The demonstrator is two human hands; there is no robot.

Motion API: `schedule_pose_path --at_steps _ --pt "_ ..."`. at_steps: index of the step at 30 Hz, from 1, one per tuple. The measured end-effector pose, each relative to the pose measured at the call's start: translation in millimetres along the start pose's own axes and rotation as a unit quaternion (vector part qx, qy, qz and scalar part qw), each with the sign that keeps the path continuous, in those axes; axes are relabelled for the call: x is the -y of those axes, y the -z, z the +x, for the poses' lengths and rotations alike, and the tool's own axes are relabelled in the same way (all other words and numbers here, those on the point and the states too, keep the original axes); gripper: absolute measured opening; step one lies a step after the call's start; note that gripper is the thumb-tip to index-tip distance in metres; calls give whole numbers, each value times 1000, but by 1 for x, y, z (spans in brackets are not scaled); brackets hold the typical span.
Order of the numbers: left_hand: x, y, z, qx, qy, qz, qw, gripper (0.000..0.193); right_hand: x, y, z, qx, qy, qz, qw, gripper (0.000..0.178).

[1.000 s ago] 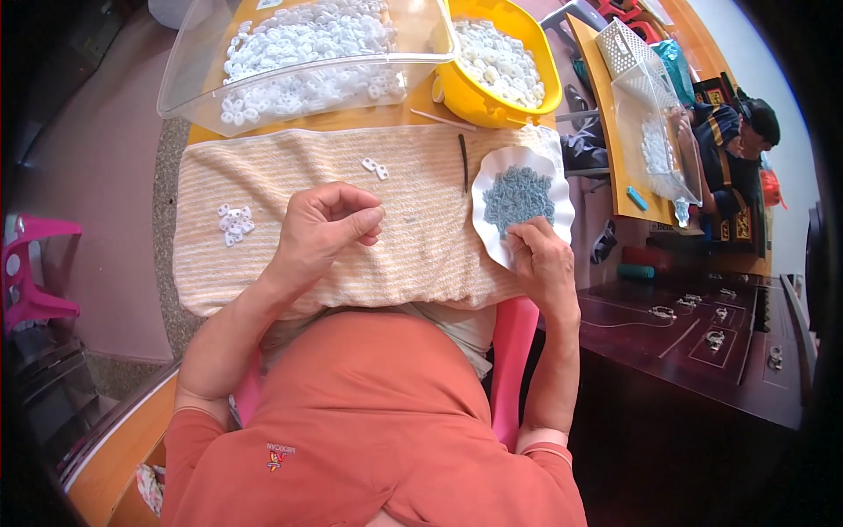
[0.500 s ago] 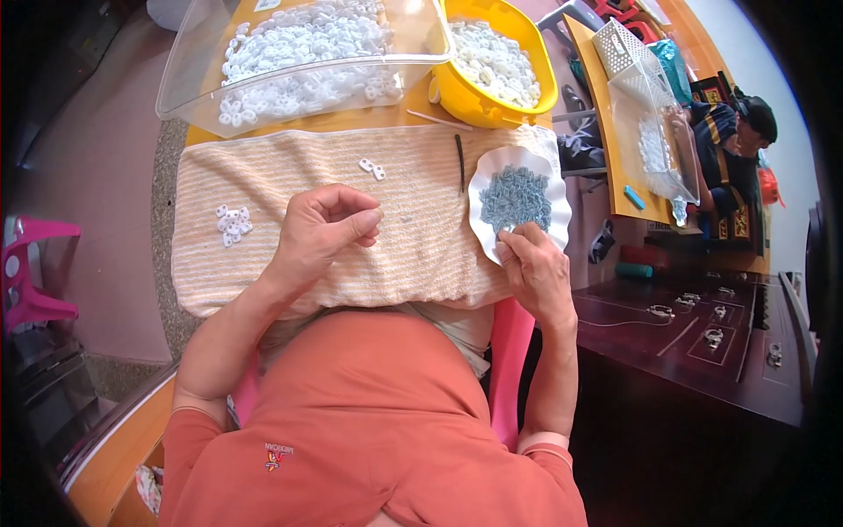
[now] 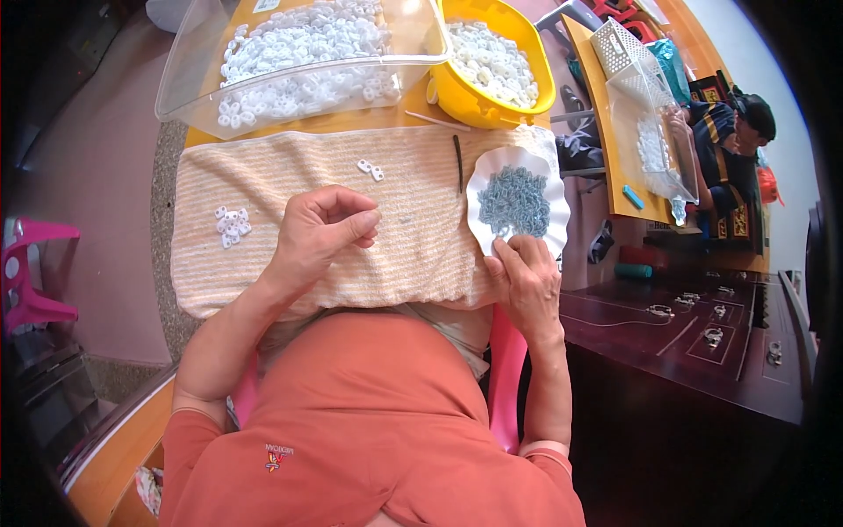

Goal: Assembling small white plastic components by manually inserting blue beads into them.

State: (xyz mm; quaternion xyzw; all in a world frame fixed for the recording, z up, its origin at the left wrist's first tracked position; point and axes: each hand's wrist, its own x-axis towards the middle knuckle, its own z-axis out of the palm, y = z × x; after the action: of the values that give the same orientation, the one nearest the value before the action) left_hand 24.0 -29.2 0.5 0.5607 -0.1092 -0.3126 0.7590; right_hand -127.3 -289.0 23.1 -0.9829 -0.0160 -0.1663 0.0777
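Since a moment ago only the right hand (image 3: 527, 277) shifted, fingertips now pinching among light, slippery grey screws (image 3: 514, 200) in the white dish (image 3: 544, 237); left hand (image 3: 323, 230) is curled shut nearby, contents unseen.

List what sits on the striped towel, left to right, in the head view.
Cluster of small white parts → left hand → pair of white parts → thin dark stick → white scalloped plate of blue-grey pieces, right hand at its near rim.
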Motion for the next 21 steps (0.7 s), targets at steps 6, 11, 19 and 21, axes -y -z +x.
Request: schedule_pose_path --at_steps 6,11,19,21 --pt "-2 -1 -1 -5 2 -1 1000 11 10 -4 -7 -21 -16 4 1000 19" --pt "-4 -2 0 -8 8 8 1000 11 15 -9 -11 -45 -20 3 999 16" --pt "-2 1 -1 10 3 -4 1000 13 15 -8 -9 -56 -13 14 998 12" --pt "-3 1 -1 8 5 -3 1000 13 16 -6 -9 -42 -17 7 999 9"
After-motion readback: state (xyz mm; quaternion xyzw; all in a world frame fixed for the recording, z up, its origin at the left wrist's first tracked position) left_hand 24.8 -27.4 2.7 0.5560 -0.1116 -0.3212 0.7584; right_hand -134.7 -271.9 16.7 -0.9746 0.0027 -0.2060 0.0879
